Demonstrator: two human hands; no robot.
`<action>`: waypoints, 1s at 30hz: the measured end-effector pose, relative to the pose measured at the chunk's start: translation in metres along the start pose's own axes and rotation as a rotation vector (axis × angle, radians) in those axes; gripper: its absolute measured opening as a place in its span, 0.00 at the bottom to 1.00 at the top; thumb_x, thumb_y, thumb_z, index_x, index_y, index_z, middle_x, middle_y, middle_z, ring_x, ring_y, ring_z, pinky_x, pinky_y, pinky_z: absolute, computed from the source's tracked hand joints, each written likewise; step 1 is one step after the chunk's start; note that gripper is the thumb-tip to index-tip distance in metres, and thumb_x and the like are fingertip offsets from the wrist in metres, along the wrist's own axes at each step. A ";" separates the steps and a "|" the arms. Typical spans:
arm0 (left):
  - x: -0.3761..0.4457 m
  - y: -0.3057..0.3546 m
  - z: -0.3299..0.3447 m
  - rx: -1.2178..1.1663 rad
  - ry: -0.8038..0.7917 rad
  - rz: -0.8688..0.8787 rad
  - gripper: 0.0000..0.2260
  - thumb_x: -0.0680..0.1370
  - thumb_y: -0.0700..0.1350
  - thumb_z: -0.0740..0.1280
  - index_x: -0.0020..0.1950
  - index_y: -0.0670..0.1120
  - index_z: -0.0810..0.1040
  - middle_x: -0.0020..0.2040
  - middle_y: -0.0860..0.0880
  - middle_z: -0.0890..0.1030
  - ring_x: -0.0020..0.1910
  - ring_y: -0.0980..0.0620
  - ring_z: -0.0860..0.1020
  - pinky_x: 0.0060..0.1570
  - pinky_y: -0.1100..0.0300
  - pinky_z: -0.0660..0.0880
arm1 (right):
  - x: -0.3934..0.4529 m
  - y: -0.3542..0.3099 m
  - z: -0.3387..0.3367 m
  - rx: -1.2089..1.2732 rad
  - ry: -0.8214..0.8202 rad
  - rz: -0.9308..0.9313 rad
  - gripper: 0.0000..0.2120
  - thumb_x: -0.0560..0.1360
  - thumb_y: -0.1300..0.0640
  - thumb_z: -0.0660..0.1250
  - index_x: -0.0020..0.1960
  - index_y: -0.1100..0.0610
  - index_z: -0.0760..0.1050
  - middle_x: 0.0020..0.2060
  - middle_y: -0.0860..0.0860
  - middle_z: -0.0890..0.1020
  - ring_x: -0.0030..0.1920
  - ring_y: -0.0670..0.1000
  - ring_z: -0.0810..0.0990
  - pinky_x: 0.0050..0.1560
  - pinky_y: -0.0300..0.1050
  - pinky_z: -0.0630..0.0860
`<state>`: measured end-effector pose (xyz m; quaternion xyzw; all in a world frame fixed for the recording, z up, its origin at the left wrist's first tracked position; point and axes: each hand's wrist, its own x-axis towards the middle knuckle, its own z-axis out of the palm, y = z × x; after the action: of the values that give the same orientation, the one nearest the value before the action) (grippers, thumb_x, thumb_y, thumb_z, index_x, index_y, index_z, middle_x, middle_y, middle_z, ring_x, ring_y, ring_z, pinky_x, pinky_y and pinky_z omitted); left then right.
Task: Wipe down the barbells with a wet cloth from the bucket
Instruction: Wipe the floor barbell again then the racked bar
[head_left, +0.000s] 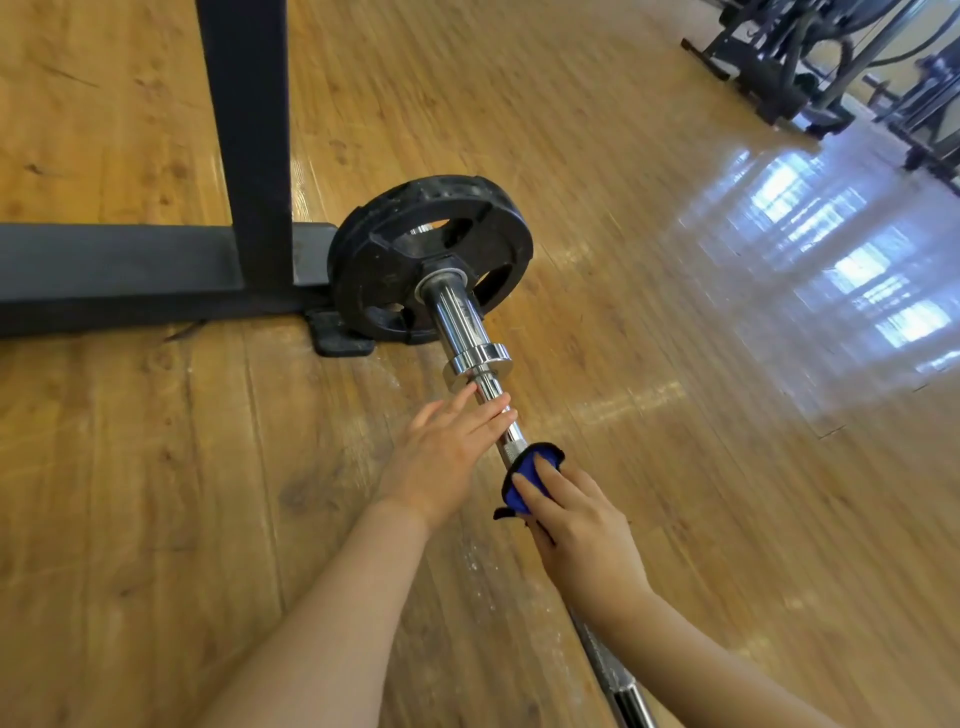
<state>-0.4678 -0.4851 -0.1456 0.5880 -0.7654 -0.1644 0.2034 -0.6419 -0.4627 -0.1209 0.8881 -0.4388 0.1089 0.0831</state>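
Blue cloth (522, 480) is being gripped round the barbell (485, 387) by the right hand (579, 535), left hand (449, 441) resting open alongside; next, probably sliding toward the collar (478, 366).

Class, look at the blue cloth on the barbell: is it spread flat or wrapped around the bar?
Wrapped. The blue cloth curves over the bar, and the right hand presses it there with its fingers on top.
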 end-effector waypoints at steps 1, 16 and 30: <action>0.000 0.000 0.000 -0.004 -0.003 -0.006 0.35 0.76 0.30 0.55 0.77 0.56 0.50 0.77 0.60 0.48 0.77 0.55 0.42 0.73 0.56 0.42 | -0.002 0.003 -0.001 0.039 0.002 -0.030 0.19 0.59 0.64 0.80 0.48 0.58 0.83 0.47 0.52 0.82 0.43 0.51 0.71 0.34 0.41 0.76; 0.000 0.001 0.005 -0.009 0.003 -0.027 0.34 0.78 0.31 0.57 0.77 0.57 0.49 0.77 0.61 0.46 0.76 0.56 0.43 0.73 0.56 0.42 | 0.004 -0.011 0.008 0.292 0.090 0.239 0.18 0.71 0.44 0.66 0.28 0.54 0.73 0.43 0.46 0.75 0.42 0.47 0.69 0.42 0.45 0.68; 0.002 0.000 0.013 -0.021 0.060 -0.020 0.33 0.78 0.32 0.57 0.77 0.56 0.50 0.77 0.61 0.47 0.76 0.55 0.43 0.73 0.56 0.43 | 0.024 -0.023 0.003 0.066 -0.197 0.405 0.20 0.79 0.52 0.62 0.67 0.61 0.67 0.61 0.54 0.73 0.59 0.54 0.73 0.59 0.44 0.67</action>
<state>-0.4749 -0.4866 -0.1567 0.5983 -0.7512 -0.1565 0.2309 -0.6094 -0.4680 -0.1190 0.7904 -0.6104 0.0504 -0.0130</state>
